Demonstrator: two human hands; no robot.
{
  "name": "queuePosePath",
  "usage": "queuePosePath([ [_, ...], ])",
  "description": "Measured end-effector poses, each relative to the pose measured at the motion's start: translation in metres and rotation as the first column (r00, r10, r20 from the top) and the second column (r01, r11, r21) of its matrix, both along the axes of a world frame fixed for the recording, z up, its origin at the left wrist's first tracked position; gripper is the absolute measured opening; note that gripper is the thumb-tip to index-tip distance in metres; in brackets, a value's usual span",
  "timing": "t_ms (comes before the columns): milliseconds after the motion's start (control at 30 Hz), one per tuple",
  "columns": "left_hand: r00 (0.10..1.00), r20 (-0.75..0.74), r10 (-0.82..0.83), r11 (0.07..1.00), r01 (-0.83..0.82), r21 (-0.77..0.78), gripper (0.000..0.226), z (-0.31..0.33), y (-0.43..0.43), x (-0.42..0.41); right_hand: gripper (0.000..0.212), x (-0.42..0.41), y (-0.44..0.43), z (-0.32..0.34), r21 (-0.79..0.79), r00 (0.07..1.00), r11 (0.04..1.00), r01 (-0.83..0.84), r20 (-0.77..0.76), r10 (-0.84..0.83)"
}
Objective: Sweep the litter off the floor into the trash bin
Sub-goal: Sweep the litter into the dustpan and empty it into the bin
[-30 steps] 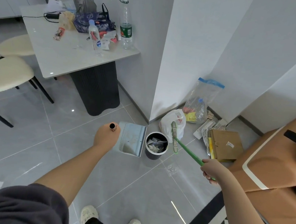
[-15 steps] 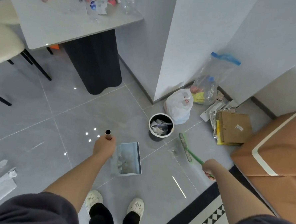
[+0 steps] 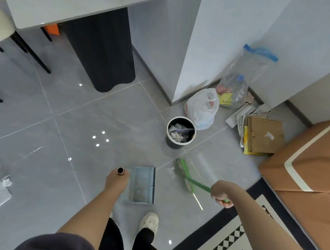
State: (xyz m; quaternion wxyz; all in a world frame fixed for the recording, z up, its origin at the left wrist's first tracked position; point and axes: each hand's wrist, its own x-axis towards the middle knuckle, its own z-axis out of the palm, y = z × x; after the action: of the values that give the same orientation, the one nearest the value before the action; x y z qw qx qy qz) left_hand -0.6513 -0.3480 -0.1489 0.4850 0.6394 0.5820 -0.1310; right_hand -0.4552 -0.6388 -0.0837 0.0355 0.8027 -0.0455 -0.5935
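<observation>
Dustpan [image 3: 142,185] sits low beside our shoe [image 3: 149,221], left hand [image 3: 116,181] wrapped round its handle [image 3: 120,170]; our right hand [image 3: 221,193] grips the broom [image 3: 185,177], head beside a clear scrap [image 3: 171,172] near the bin [image 3: 180,143].

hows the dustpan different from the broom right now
The dustpan is grey-blue and broad; the broom is green and narrow. The left hand grips the dustpan's handle, the right hand the broom's. Both are low near the floor, on the near side of the trash bin.
</observation>
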Motion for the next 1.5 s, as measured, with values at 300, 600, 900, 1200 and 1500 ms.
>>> queuePosePath([
  [300, 0.992, 0.003, 0.126, 0.992, -0.126, -0.016, 0.028, 0.004, 0.016, -0.018, 0.054, -0.02, 0.04, 0.048, 0.154, 0.96, 0.986, 0.062, -0.279, -0.017],
  [600, 0.945, 0.094, 0.312, 0.949, -0.314, 0.004, 0.024, 0.046, 0.048, -0.077, 0.045, -0.039, 0.09, 0.115, 0.21, 0.973, 0.957, -0.199, -0.079, 0.219],
  [900, 0.75, 0.219, 0.625, 0.775, -0.63, -0.056, 0.018, 0.082, 0.094, -0.195, 0.039, -0.112, 0.172, 0.126, 0.258, 0.953, 0.917, -0.304, 0.098, 0.288],
  [1200, 0.62, 0.209, 0.756, 0.649, -0.75, -0.128, 0.031, 0.092, 0.171, -0.361, 0.046, -0.225, 0.256, 0.101, 0.287, 0.952, 0.925, -0.25, 0.248, 0.18],
  [1500, 0.747, 0.125, 0.653, 0.753, -0.657, -0.006, 0.023, 0.062, 0.256, -0.439, 0.032, -0.272, 0.311, 0.023, 0.039, 0.803, 0.903, -0.428, 0.475, 0.36],
])
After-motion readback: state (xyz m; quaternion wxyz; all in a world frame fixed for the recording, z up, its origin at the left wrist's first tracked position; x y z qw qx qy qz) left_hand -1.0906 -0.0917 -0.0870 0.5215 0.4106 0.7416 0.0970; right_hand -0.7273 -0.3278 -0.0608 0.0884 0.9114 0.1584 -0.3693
